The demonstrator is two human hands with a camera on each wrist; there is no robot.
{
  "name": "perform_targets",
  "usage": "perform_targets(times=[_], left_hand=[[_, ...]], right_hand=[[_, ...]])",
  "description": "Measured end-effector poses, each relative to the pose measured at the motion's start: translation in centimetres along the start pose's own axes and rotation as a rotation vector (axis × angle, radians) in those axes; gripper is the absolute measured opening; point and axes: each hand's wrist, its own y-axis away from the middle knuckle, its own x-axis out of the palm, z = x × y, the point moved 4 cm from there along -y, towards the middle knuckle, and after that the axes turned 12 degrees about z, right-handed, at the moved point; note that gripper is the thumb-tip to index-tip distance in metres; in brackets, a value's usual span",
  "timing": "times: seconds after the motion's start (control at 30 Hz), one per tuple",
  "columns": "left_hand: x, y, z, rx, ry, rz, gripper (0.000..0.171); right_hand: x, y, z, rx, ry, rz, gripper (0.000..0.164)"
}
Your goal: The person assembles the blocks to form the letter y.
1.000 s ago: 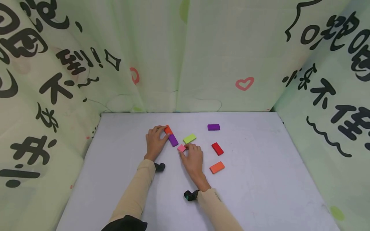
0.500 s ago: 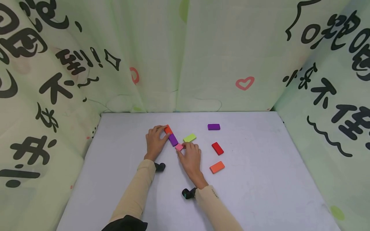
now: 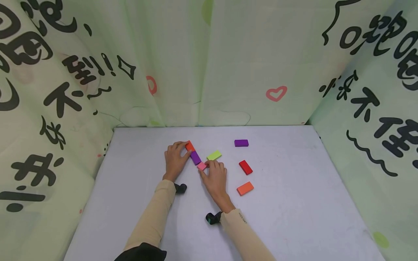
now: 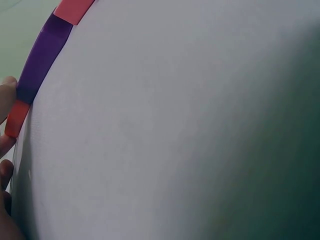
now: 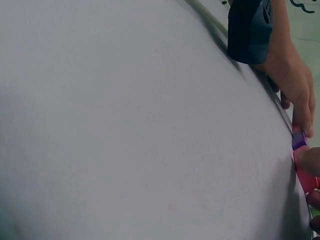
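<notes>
In the head view, a red-orange block [image 3: 189,145], a purple block [image 3: 195,158] and a pink block [image 3: 201,166] lie end to end in a slanting row on the white table. My left hand [image 3: 175,159] pinches the red-orange block, index finger at its far end and thumb near its seam with the purple one. My right hand [image 3: 216,181] pinches the pink block between thumb and fingers, at the row's near end. The left wrist view shows the purple block [image 4: 44,55] meeting the pink block [image 4: 75,9]. In the right wrist view a thumb presses the pink block [image 5: 306,177].
A lime-green block [image 3: 214,155] lies just beyond my right fingers. Farther right are a second purple block [image 3: 241,143], a red block [image 3: 245,167] and an orange block [image 3: 245,188]. A printed curtain [image 3: 235,72] encloses the white table [image 3: 294,203] at the back and sides.
My right hand has slid the pink block leftward and slightly away until it meets the purple block's end. The left hand and the other blocks have stayed put.
</notes>
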Motion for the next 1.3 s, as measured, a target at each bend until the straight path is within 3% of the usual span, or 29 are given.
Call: perform_targets(times=[0.2, 0.47, 0.63, 0.73, 1.3], left_hand=[[0.0, -0.1, 0.1, 0.001, 0.012, 0.006, 0.049], [-0.1, -0.1, 0.1, -0.005, 0.010, 0.006, 0.048], [0.0, -0.1, 0.1, -0.017, 0.011, 0.012, 0.049], [0.0, 0.0, 0.1, -0.022, 0.016, 0.018, 0.049], [-0.1, 0.0, -0.1, -0.047, 0.017, 0.041, 0.049]], right_hand=[[-0.3, -0.1, 0.0, 0.003, -0.028, 0.006, 0.041], [-0.7, -0.4, -0.8, -0.012, -0.126, -0.042, 0.030], [-1.1, -0.8, -1.7, 0.018, -0.188, -0.078, 0.040], [-1.4, -1.2, -2.1, 0.034, -0.170, -0.086, 0.048], [-1.9, -2.9, -3.4, 0.039, -0.163, -0.006, 0.040]])
